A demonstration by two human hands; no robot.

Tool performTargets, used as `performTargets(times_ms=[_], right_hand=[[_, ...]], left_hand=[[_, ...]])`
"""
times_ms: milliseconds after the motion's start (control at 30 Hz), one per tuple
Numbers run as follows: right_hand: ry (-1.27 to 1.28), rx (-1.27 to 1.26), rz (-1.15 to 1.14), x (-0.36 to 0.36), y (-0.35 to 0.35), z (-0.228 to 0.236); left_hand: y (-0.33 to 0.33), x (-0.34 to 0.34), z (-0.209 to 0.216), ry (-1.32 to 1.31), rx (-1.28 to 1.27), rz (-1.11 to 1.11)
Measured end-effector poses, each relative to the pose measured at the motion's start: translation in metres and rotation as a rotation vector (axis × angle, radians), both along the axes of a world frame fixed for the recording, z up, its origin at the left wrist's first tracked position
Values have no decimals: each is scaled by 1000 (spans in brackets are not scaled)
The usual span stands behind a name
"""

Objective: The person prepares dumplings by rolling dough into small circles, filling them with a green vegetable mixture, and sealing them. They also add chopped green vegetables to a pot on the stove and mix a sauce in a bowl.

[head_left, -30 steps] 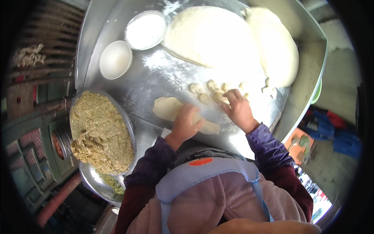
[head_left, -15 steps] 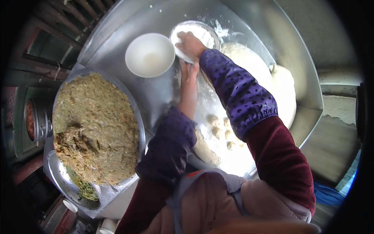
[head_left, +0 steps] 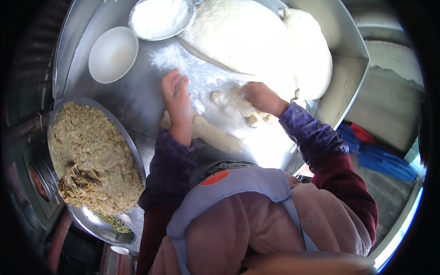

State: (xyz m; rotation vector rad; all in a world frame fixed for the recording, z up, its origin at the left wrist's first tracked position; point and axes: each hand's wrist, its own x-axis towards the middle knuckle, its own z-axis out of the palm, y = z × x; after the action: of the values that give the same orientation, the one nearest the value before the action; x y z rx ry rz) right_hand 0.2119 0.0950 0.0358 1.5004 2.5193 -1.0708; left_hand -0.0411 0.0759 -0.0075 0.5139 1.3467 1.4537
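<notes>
My right hand (head_left: 263, 97), its fingers curled around flour, hovers over several small dough pieces (head_left: 252, 120); a blurred white haze of flour spreads beside it. My left hand (head_left: 178, 103) is raised above the steel worktop with nothing in it, fingers loosely bent and thumb apart. Beneath and beside my left wrist lies a thick dough roll (head_left: 217, 136), partly hidden by that wrist. Loose flour (head_left: 172, 59) dusts the metal between my hands and the metal bowl of flour (head_left: 160, 18).
A large dough mass (head_left: 247, 36) fills the far right of the walled worktop. At the far left stands a white bowl (head_left: 113, 55). A wide basin of chopped filling (head_left: 98, 156) sits at the left, with a steel dish of greens (head_left: 117, 225) near its lower edge.
My right hand has left the flour bowl and come nearer, over the dough pieces, with flour scattering. My left hand has moved away from that bowl, back toward me. The view has shifted.
</notes>
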Motion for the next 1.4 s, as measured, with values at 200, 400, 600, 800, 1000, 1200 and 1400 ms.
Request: performTargets(times_ms=[200,400,600,800,1000,1200,1400], right_hand=[[-433,-1,-165,58,-55,19],[132,315,-463,54,-85,-1],[251,144,-363,45,-72,13],[-105,147,-564,101,-81,8],[112,311,-705,144,-95,-12],[-60,569,-225,97,-103,-76],[-277,550,-98,70,-97,-80]], left_hand=[[-23,0,-12,1029,80,-477],[-17,17,-30,1324,-10,-665],[-22,24,-43,1426,-91,-733],[-29,13,-21,1396,92,-623],[-102,-10,68,669,1,-472],[-224,-60,148,408,42,-69],[-395,-170,149,774,-280,500]])
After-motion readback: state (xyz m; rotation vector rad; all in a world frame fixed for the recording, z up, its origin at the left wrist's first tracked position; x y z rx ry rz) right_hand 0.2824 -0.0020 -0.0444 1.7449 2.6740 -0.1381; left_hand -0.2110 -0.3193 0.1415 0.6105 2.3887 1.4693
